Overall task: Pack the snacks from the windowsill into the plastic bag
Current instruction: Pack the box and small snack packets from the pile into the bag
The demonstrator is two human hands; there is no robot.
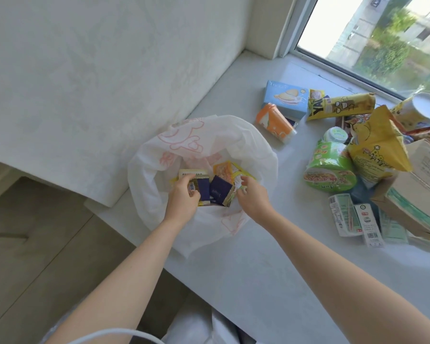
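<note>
A white plastic bag [159,155] with a pink print stands open on the windowsill [271,256]. Inside it lie small snack packets: dark blue and gold ones [217,191], a yellow-orange one [225,171]. My left hand [184,197] is down in the bag, fingers closed on a small blue and gold packet [201,188]. My right hand [252,194] hovers over the bag's right side, fingers spread, holding nothing. More snacks lie to the right: a blue box [286,99], an orange pack [274,122], a yellow wafer pack [340,105], a green noodle bowl [329,167], a yellow chip bag [377,145].
Two small drink cartons [353,217] lie near the sill's right front. A brown paper bag [420,194] and a white-lidded can [425,108] sit at the far right. The window [382,33] borders the back. The sill's left edge drops to the floor.
</note>
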